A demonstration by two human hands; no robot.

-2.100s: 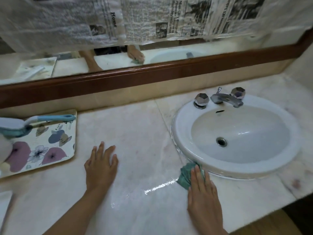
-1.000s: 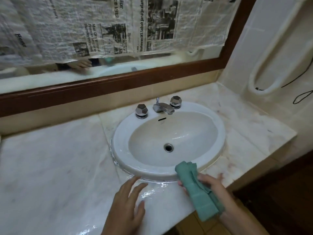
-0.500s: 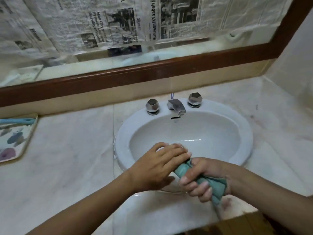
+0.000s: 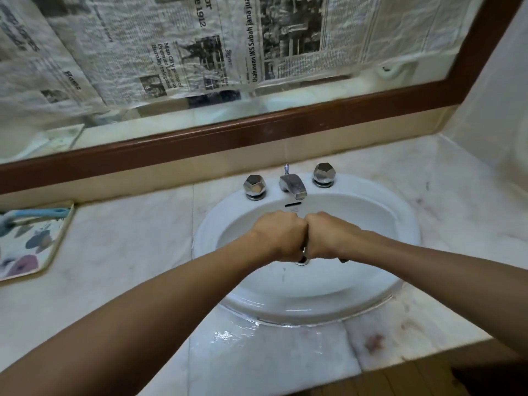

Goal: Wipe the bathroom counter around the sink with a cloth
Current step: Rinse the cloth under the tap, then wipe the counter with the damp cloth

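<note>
Item: cloth (image 4: 343,260), nearly hidden, one dark corner showing under my right hand (image 4: 328,237). My left hand (image 4: 281,234) and the right are fists curled round it, knuckles touching, above the sink (image 4: 407,224) basin. Counter (image 4: 128,252): wet patch at the front edge. Floral tray (image 4: 54,244): far left.

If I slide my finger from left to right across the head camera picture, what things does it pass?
flowery tray → left knob → spout → right knob
</note>
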